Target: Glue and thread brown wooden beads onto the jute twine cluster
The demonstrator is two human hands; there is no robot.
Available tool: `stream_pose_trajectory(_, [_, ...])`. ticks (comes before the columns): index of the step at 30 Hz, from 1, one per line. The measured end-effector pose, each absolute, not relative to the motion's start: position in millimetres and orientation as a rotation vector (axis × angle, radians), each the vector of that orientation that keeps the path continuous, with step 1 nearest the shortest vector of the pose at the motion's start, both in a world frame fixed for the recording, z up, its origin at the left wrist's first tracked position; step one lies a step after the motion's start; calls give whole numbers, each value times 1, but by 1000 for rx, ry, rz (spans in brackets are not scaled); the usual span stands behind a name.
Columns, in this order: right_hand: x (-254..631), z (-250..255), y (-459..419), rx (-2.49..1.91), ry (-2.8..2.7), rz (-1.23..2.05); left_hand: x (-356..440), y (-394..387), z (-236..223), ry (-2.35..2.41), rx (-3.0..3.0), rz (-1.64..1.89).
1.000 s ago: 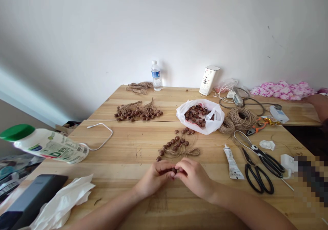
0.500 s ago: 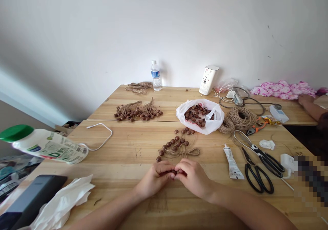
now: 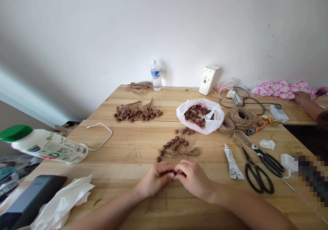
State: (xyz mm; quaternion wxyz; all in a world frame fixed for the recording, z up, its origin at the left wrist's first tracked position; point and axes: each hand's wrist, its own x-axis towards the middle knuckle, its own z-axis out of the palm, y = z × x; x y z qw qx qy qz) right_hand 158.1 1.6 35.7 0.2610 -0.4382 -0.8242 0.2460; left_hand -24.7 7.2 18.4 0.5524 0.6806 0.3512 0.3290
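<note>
My left hand and my right hand meet fingertip to fingertip at the front of the table, both closed on one small brown nutshell. The fingers cover most of it. Just beyond them lies a bundle of braided twine, with several round brown nuts strung or scattered around it. Farther back a white plastic bag stands open, holding many brown shell pieces. Finished-looking bunches of nuts on twine rest to its left.
Right of my hands lie a glue tube, black-handled scissors, a second pair, pliers and twine coils. Left are a green-capped bottle, tissue and a dark box. Another person's hand touches pink-white fabric.
My hands stay in nearly the same place, with only slight finger movement on the nutshell. At the far right, the other person's hand has shifted a little left over the pink-white fabric.
</note>
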Motion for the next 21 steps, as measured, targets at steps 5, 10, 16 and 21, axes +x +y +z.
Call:
stream_pose_trajectory(5, [157, 39, 3, -1193, -2216, 640, -23, 6, 17, 720, 1082, 711])
stream_pose_trajectory(10, [159, 38, 4, -1182, -2194, 591, -24, 7, 9, 655, 599, 706])
stream_pose_trajectory(16, [160, 39, 2, -1146, -2198, 600, -27, 10, 7, 551, 495, 686])
stream_pose_trajectory(21, [159, 40, 1, -1159, -2194, 652, -25, 10, 8, 547, 503, 684])
